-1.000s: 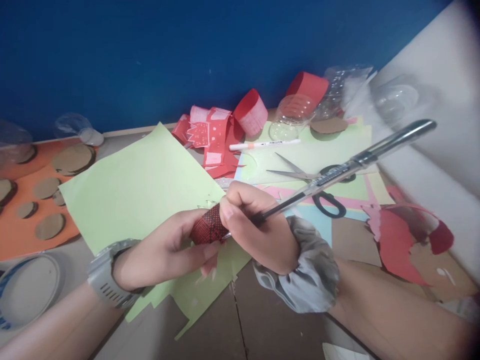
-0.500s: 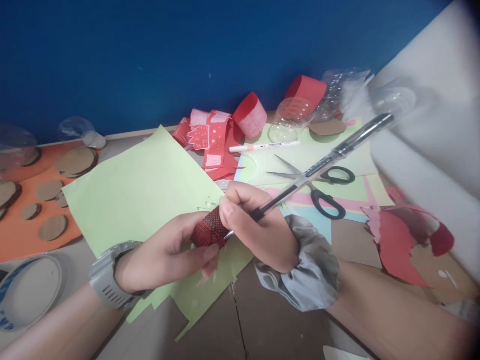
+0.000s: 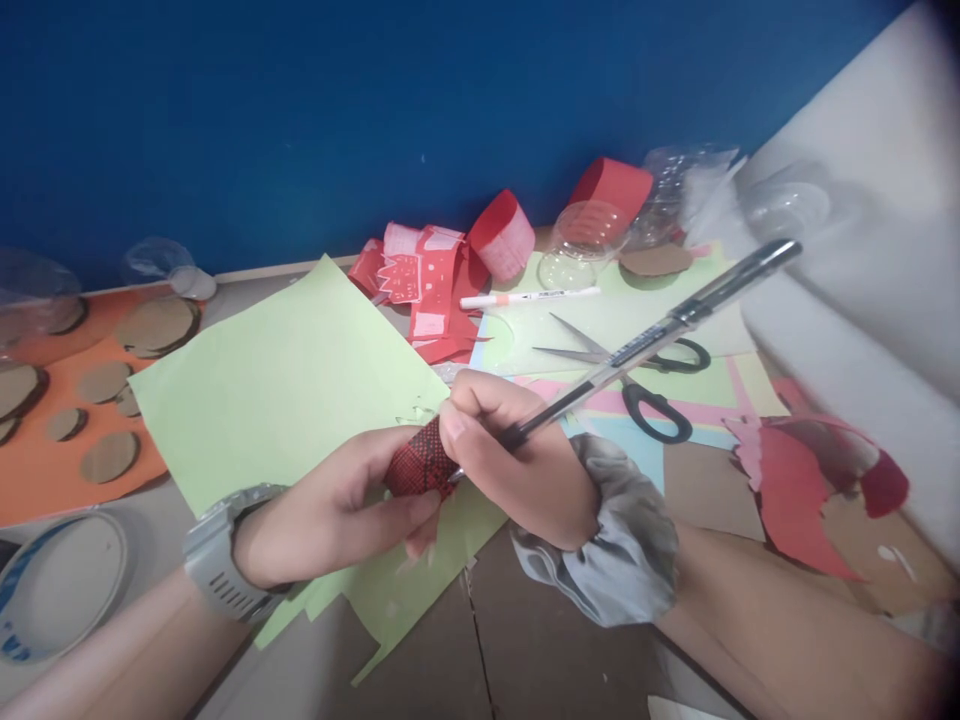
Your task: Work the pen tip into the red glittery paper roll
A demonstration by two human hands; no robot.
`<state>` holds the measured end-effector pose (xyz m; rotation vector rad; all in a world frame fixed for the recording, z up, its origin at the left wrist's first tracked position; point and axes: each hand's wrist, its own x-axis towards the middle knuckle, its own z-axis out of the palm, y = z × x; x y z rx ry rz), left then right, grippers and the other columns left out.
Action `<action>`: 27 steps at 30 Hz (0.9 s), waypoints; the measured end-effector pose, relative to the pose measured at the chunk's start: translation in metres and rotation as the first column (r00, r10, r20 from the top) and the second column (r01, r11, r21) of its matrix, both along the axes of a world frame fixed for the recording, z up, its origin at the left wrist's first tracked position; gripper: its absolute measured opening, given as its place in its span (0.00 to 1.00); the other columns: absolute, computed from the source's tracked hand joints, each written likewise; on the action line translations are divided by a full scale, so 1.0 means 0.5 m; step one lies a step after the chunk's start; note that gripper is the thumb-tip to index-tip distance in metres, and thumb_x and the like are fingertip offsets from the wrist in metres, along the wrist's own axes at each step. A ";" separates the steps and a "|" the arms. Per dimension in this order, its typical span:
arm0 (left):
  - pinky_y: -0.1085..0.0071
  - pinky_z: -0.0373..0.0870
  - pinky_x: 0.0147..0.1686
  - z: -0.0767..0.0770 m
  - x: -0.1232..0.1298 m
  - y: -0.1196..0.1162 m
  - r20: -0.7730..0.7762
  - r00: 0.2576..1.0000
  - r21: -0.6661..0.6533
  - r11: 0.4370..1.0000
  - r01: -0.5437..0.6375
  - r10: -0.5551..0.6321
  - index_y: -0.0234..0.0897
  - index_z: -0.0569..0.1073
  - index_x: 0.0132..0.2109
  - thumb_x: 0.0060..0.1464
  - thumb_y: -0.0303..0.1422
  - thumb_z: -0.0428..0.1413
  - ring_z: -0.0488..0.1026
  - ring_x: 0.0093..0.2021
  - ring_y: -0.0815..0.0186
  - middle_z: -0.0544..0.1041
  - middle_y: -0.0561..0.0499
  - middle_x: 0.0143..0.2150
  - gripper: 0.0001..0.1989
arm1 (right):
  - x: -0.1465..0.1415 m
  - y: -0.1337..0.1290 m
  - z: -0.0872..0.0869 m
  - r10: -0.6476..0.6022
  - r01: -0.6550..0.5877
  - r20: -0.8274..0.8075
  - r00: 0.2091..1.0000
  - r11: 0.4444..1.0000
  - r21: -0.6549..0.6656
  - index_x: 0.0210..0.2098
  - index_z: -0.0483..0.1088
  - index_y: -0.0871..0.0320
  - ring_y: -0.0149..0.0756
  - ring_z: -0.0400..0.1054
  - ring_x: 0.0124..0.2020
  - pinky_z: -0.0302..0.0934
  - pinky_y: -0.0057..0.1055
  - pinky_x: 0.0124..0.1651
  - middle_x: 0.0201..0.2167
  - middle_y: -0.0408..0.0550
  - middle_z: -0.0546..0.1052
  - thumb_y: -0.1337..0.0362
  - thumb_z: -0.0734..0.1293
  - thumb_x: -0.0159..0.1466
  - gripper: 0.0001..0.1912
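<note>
Between the thumb and fingers of my left hand (image 3: 352,500) is a small red piece, apparently paper (image 3: 417,464), covered in a black crosshatch pattern. My right hand (image 3: 510,450) grips a clear-barrelled black pen (image 3: 637,345), its tip touching the lower right edge of the red piece and its capped end slanting up to the right. Part of the red piece is hidden behind my fingers. Beneath both hands lies a light green sheet of paper (image 3: 292,370) with cut edges.
Open black-handled scissors (image 3: 656,412) and a white marker (image 3: 529,297) lie beyond my right hand. Red paper shapes (image 3: 435,285) and a clear plastic cup (image 3: 581,245) stand near the blue wall. Cardboard discs (image 3: 109,457) rest on orange paper at left; a tape roll (image 3: 112,560) sits nearer.
The pen's upper end has swung slightly right and down, while its tip stays at the red piece. Both hands keep nearly the same place.
</note>
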<state>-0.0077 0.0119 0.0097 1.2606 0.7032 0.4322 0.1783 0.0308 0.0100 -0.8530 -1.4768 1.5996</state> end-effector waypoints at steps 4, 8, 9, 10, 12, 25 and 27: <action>0.76 0.65 0.27 -0.016 -0.006 -0.005 0.005 1.000 -0.005 1.000 -0.013 0.013 0.34 0.67 0.40 0.65 0.29 0.50 0.67 0.25 0.70 0.72 0.52 0.27 0.04 | 0.002 0.002 -0.002 0.021 -0.021 -0.006 1.000 1.000 -0.002 0.22 0.52 0.54 0.29 0.46 0.21 0.44 0.31 0.24 0.20 0.37 0.53 0.71 0.67 0.58 0.18; 0.77 0.65 0.28 -0.020 -0.008 -0.005 0.007 1.000 -0.006 1.000 -0.005 0.005 0.34 0.67 0.40 0.65 0.28 0.50 0.66 0.25 0.71 0.72 0.53 0.28 0.03 | 0.000 0.000 -0.003 0.025 -0.025 0.007 1.000 0.998 0.051 0.22 0.49 0.54 0.30 0.46 0.22 0.44 0.32 0.24 0.20 0.37 0.52 0.68 0.64 0.62 0.18; 0.77 0.65 0.28 -0.018 -0.007 -0.004 0.011 1.000 -0.002 1.000 -0.007 0.007 0.34 0.67 0.40 0.65 0.28 0.50 0.66 0.25 0.71 0.72 0.53 0.28 0.03 | 0.000 0.000 -0.002 0.023 -0.024 0.015 1.000 0.998 0.061 0.23 0.49 0.53 0.30 0.45 0.21 0.44 0.32 0.24 0.20 0.38 0.51 0.67 0.62 0.64 0.18; 0.77 0.65 0.28 -0.015 -0.006 -0.003 0.011 1.000 -0.002 1.000 -0.011 0.011 0.34 0.67 0.40 0.65 0.28 0.50 0.66 0.25 0.71 0.72 0.53 0.28 0.03 | -0.001 -0.001 -0.002 0.021 -0.022 0.026 0.999 0.998 0.063 0.23 0.49 0.53 0.30 0.45 0.21 0.44 0.32 0.24 0.20 0.38 0.51 0.66 0.61 0.65 0.18; 0.76 0.65 0.30 -0.010 -0.005 -0.001 0.014 1.000 -0.007 1.000 -0.008 0.009 0.34 0.67 0.39 0.65 0.28 0.50 0.67 0.26 0.70 0.72 0.53 0.28 0.04 | 0.000 -0.002 -0.001 0.003 -0.005 0.037 0.999 0.998 0.057 0.23 0.50 0.54 0.30 0.46 0.22 0.45 0.31 0.25 0.20 0.37 0.52 0.65 0.61 0.65 0.17; 0.77 0.65 0.30 -0.012 -0.004 -0.006 0.047 0.999 -0.013 1.000 -0.007 0.007 0.34 0.67 0.41 0.66 0.28 0.49 0.67 0.27 0.71 0.72 0.53 0.28 0.03 | 0.000 -0.001 -0.002 -0.010 0.009 0.056 0.998 1.000 0.017 0.22 0.52 0.53 0.31 0.47 0.22 0.45 0.32 0.25 0.20 0.38 0.53 0.66 0.62 0.64 0.17; 0.78 0.65 0.29 -0.012 -0.005 -0.007 0.045 0.999 -0.017 1.000 -0.008 0.009 0.34 0.67 0.42 0.66 0.27 0.49 0.66 0.26 0.72 0.72 0.54 0.28 0.03 | 0.002 -0.001 -0.002 0.005 -0.006 0.057 0.998 1.000 0.013 0.22 0.53 0.54 0.30 0.47 0.22 0.45 0.31 0.25 0.20 0.38 0.54 0.67 0.64 0.63 0.17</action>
